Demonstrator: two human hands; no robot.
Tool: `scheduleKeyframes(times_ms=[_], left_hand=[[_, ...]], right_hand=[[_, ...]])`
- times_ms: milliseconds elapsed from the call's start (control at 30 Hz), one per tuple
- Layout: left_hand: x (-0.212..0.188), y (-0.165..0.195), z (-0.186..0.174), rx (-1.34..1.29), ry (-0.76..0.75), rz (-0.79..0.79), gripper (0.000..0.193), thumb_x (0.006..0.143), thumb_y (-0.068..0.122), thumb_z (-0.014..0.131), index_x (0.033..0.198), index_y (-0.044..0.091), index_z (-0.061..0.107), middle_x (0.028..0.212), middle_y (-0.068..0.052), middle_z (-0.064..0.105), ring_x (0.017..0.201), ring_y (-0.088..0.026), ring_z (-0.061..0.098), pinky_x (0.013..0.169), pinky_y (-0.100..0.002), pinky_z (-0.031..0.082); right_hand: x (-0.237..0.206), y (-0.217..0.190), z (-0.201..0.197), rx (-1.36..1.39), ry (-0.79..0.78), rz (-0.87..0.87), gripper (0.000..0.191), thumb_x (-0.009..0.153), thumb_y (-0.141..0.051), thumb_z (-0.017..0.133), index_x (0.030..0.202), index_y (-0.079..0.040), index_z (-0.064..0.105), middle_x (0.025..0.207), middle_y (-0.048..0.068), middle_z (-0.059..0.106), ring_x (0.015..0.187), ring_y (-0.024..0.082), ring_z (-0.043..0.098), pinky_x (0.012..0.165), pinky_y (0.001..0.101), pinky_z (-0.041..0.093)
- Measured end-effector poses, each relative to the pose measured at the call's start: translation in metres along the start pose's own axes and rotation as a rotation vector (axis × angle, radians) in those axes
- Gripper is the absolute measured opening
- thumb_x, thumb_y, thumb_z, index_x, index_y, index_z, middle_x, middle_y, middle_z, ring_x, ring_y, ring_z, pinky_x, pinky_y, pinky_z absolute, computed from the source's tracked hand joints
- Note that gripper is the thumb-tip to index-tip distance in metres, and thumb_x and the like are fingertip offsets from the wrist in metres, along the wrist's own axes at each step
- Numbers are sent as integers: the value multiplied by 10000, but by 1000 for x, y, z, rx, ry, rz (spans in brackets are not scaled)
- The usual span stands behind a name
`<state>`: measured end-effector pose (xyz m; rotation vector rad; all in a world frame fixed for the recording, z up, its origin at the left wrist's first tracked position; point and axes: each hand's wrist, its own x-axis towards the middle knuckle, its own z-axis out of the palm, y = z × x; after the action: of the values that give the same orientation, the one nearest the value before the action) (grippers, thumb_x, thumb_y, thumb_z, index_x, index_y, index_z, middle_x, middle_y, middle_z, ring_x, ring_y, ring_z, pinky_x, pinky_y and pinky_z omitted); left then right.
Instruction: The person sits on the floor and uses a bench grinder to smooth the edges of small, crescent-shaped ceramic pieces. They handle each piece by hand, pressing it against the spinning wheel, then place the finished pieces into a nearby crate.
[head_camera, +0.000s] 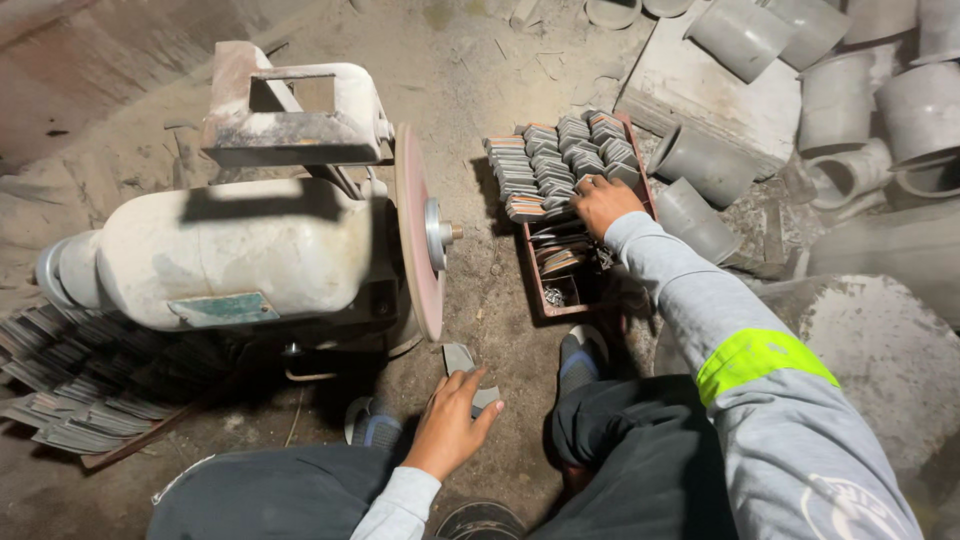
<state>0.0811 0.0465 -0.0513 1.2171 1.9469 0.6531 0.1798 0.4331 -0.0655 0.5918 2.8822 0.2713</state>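
The left hand (450, 425) is gripping a small grey metal piece (462, 360), fingers curled around it, just below the pink grinding wheel (418, 230) of the dusty bench grinder (230, 250) standing on the floor. The right hand (600, 203) is reaching into the red tray (640, 180), fingers bent down onto the stacked grey pieces (560, 155) filling its far end; whether they are clamping one cannot be told. The tray's near end is holding loose pieces. Grey pipe fittings (710, 165) are lying beside the tray's right edge.
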Motion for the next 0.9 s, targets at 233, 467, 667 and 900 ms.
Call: scheduleKeyframes(times_ms=[233, 467, 667, 900], left_hand=[[22, 1, -5, 75, -188, -184, 595, 928, 387, 687, 1390, 34, 559, 1262, -167, 606, 1265, -356, 558, 1067, -473, 464], [26, -2, -2, 107, -203, -180, 589, 913, 361, 710, 1368, 12, 574, 1259, -178, 610, 1264, -373, 540, 1059, -484, 453], [21, -3, -1, 113, -166, -160, 582, 917, 372, 703, 1360, 14, 586, 1245, -198, 615, 1214, -361, 567, 1050, -468, 471], [15, -1, 4, 123, -187, -177, 580, 924, 367, 690, 1373, 19, 574, 1241, -189, 618, 1205, -347, 568, 1060, -469, 456]], right_hand=[[22, -12, 29, 79, -94, -68, 266, 887, -173, 582, 1100, -131, 737, 1241, 68, 660, 1192, 282, 618, 949, 449, 544], [44, -31, 35, 306, 20, -52, 316, 845, -123, 581, 1117, -71, 732, 1304, 204, 620, 1131, 405, 618, 886, 486, 532], [46, 0, 23, 390, -225, 207, 311, 942, -229, 618, 1170, -44, 720, 1130, 261, 731, 1067, 413, 704, 957, 464, 562], [37, 6, 43, 416, -575, 320, 338, 868, -276, 639, 1049, -9, 740, 1162, 280, 699, 1133, 421, 658, 998, 470, 521]])
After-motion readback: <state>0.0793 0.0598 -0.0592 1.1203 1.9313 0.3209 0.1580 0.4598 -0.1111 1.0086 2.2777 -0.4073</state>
